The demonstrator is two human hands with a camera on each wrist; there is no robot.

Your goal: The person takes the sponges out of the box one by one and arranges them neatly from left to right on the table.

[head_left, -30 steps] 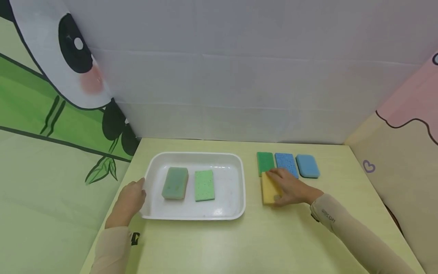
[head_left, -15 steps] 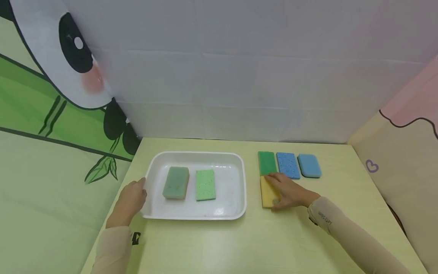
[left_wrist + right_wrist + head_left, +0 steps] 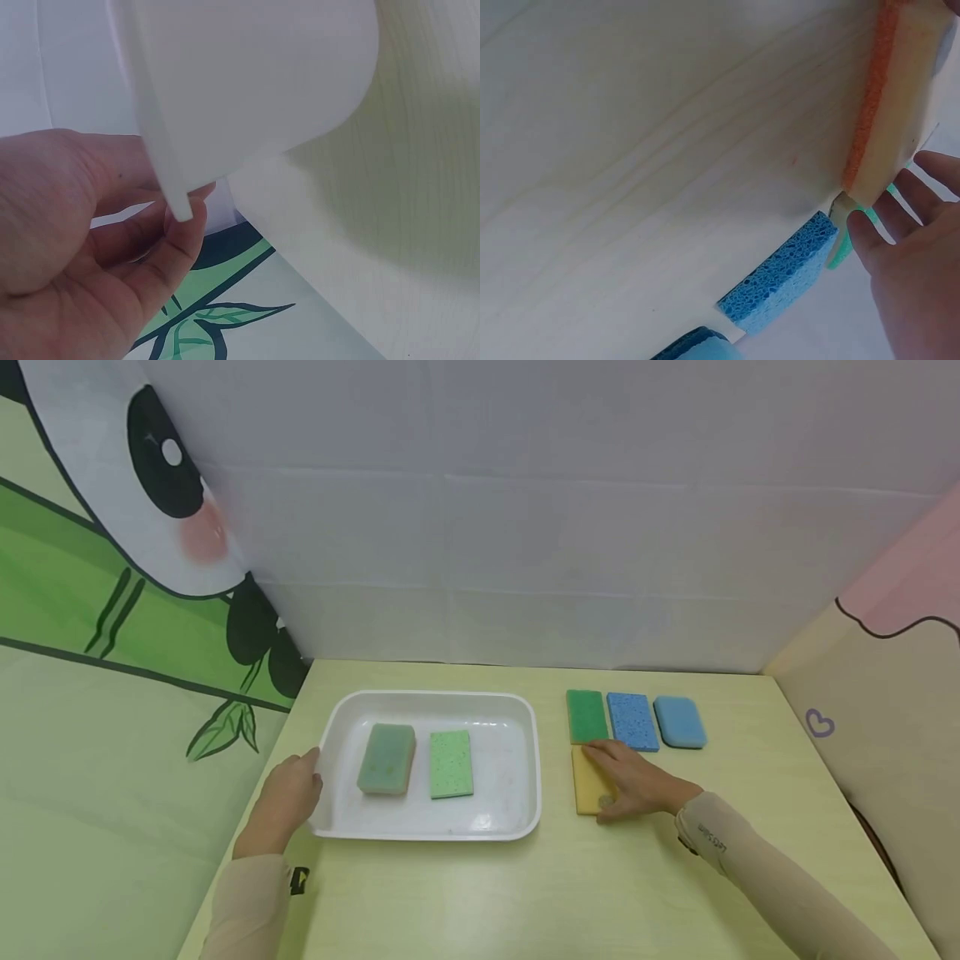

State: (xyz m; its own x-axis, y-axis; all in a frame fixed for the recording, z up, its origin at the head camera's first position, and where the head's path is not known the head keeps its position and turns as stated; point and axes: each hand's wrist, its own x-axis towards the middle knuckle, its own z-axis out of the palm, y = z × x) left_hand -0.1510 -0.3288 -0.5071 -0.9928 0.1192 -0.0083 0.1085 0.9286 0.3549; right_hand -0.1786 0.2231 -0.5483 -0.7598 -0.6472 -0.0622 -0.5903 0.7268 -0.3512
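In the head view, my left hand [image 3: 283,795] pinches the left rim of a white tray [image 3: 501,822]. Up close in the left wrist view, thumb and fingers meet around the tray's lip [image 3: 180,206]. Inside the tray lie a thick grey-green sponge [image 3: 386,760] and a thin light green sponge [image 3: 451,764]. My right hand [image 3: 637,777] spans a yellow sponge [image 3: 588,785], fingers at its far end and thumb at its near end. An orange layer [image 3: 870,97] shows along its underside in the right wrist view. The hand hides part of its right side.
Behind the yellow sponge, a green sponge [image 3: 587,717], a speckled blue sponge [image 3: 632,722] and a smooth blue sponge [image 3: 679,722] lie in a row on the table [image 3: 457,902]. A white wall [image 3: 510,627] rises at the table's back edge.
My right hand has shifted the yellow sponge slightly toward me, off its overlap with the green sponge. In the last half second it has hardly moved. My left hand keeps its grip on the tray.
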